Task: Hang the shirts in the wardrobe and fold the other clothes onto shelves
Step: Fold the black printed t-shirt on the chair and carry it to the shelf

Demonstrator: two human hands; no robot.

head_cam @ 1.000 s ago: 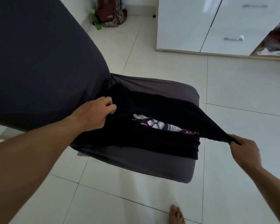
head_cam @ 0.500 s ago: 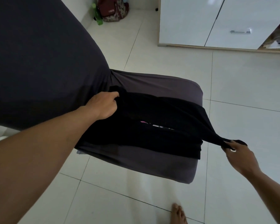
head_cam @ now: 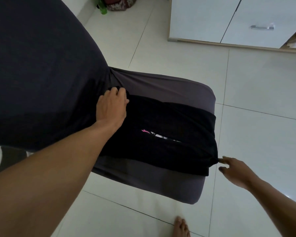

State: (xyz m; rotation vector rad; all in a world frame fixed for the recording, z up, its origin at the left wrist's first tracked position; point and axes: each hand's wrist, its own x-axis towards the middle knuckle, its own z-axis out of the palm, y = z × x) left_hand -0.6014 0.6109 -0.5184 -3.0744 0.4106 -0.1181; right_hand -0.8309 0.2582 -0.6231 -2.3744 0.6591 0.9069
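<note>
A black shirt [head_cam: 169, 124] with a pink and white print lies folded in a band across the grey chair seat [head_cam: 161, 86]. At the shirt's left end, by the chair back, my left hand [head_cam: 112, 105] has its fingers curled down over the edge of the cloth. My right hand [head_cam: 234, 170] is off the seat's right side with its fingers spread. Only its fingertips touch the bunched right end of the shirt. The white wardrobe [head_cam: 229, 19] stands at the far right, doors closed apart from an open section at the frame edge.
The dark grey chair back [head_cam: 41, 74] fills the left of the view. A backpack [head_cam: 121, 3] and a green bottle [head_cam: 102, 9] sit on the tiled floor at the back. My bare foot [head_cam: 181, 226] is below the seat's front corner.
The shirt was stretched taut between both hands; now it lies on the seat. My right hand has let go of the right end and opened. My left hand moved toward the chair back.
</note>
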